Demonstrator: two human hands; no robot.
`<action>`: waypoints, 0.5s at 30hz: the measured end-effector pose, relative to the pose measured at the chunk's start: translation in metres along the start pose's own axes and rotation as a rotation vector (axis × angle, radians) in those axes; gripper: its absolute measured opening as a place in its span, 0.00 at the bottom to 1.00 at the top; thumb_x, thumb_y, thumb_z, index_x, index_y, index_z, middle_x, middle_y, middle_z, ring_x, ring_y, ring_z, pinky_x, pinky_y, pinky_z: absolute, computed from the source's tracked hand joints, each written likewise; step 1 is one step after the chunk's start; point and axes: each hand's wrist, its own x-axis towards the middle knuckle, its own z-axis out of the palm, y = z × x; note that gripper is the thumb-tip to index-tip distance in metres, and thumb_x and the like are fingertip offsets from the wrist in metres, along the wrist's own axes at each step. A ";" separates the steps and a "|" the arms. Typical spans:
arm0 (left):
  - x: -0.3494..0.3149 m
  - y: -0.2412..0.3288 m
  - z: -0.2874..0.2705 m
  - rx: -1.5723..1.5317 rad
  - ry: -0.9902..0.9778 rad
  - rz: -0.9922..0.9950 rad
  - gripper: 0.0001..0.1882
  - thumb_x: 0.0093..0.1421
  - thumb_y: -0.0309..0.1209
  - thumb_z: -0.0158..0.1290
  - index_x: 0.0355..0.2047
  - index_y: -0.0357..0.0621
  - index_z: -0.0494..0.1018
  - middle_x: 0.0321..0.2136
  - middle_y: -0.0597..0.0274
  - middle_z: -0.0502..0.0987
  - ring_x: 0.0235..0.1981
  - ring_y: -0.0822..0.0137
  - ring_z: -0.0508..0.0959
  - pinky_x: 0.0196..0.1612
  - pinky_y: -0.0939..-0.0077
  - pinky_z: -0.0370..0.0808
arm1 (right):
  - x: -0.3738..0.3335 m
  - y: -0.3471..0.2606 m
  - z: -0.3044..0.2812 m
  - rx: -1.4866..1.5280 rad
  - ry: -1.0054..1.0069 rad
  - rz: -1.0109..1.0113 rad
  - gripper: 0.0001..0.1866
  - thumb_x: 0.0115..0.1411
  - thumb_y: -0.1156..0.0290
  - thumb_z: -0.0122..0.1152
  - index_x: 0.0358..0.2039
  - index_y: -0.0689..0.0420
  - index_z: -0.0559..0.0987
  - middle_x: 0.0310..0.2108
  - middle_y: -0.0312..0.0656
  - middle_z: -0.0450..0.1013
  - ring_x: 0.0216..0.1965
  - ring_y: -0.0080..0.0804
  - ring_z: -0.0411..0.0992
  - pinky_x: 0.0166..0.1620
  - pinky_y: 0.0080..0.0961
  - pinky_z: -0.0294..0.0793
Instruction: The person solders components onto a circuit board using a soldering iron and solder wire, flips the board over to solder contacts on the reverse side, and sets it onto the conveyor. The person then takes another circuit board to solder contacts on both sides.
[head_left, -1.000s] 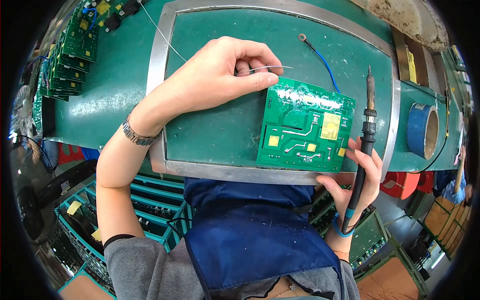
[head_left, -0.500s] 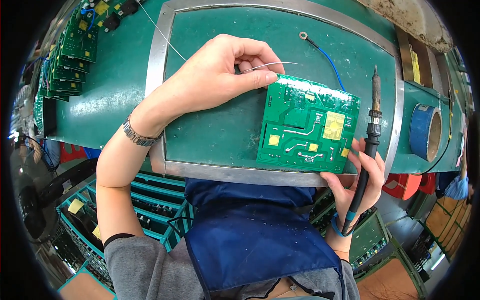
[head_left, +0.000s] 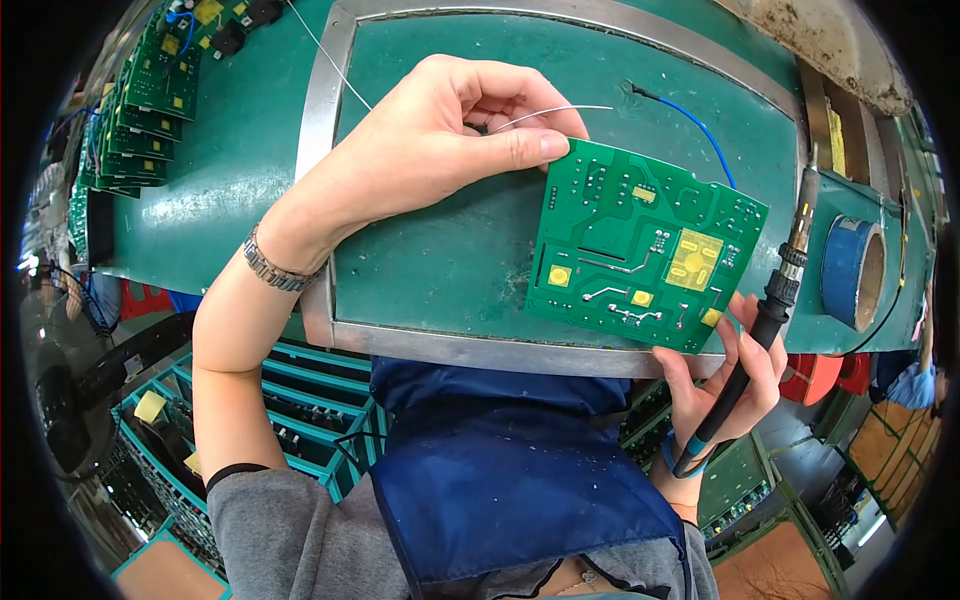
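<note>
A green circuit board (head_left: 610, 235) with yellow tape patches and silvery solder tracks is held tilted between both hands above the bench. My left hand (head_left: 475, 125) pinches its upper left corner with the thumb and also has a thin solder wire (head_left: 560, 111) in its curled fingers. At the lower right corner, my right hand (head_left: 735, 385) steadies the board by its edge. Lying across that same hand is a black soldering iron (head_left: 765, 325), its tip pointing up and away beside the board. A blue wire (head_left: 700, 125) with a ring terminal emerges behind the board.
A metal frame (head_left: 480, 352) borders the green bench mat (head_left: 430, 270). Several circuit boards (head_left: 145, 120) stand in a row at the far left. A blue tape roll (head_left: 853, 272) sits at the right. Below the bench are teal racks (head_left: 290, 400) of boards.
Both hands have moved the board slightly right and turned it a little clockwise. The soldering iron has shifted right and leans further right. The blue wire has moved right with the board.
</note>
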 end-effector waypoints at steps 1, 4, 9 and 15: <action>0.000 0.001 0.000 0.000 0.001 0.000 0.10 0.63 0.30 0.59 0.41 0.35 0.78 0.36 0.65 0.80 0.39 0.79 0.78 0.48 0.83 0.74 | 0.000 0.000 0.000 -0.019 0.010 -0.011 0.40 0.41 0.72 0.83 0.53 0.49 0.68 0.57 0.51 0.63 0.54 0.49 0.74 0.46 0.35 0.85; -0.001 0.003 0.000 -0.043 -0.001 0.012 0.10 0.63 0.30 0.59 0.41 0.35 0.78 0.37 0.64 0.80 0.40 0.78 0.78 0.49 0.83 0.74 | -0.001 0.002 0.000 -0.038 0.025 -0.029 0.40 0.41 0.71 0.83 0.53 0.49 0.68 0.57 0.51 0.63 0.54 0.50 0.74 0.46 0.35 0.84; -0.001 0.005 0.002 -0.051 -0.002 0.017 0.10 0.63 0.29 0.59 0.42 0.35 0.78 0.37 0.64 0.80 0.41 0.77 0.78 0.50 0.82 0.74 | -0.003 0.004 0.001 -0.037 0.043 -0.033 0.40 0.41 0.71 0.83 0.52 0.49 0.67 0.57 0.51 0.63 0.54 0.50 0.73 0.46 0.34 0.84; -0.001 0.002 0.002 -0.038 0.043 0.010 0.12 0.64 0.31 0.58 0.43 0.35 0.78 0.37 0.65 0.80 0.40 0.79 0.78 0.47 0.85 0.74 | -0.002 0.003 0.005 0.013 0.028 0.037 0.40 0.42 0.71 0.82 0.54 0.50 0.68 0.56 0.51 0.63 0.54 0.48 0.73 0.47 0.36 0.84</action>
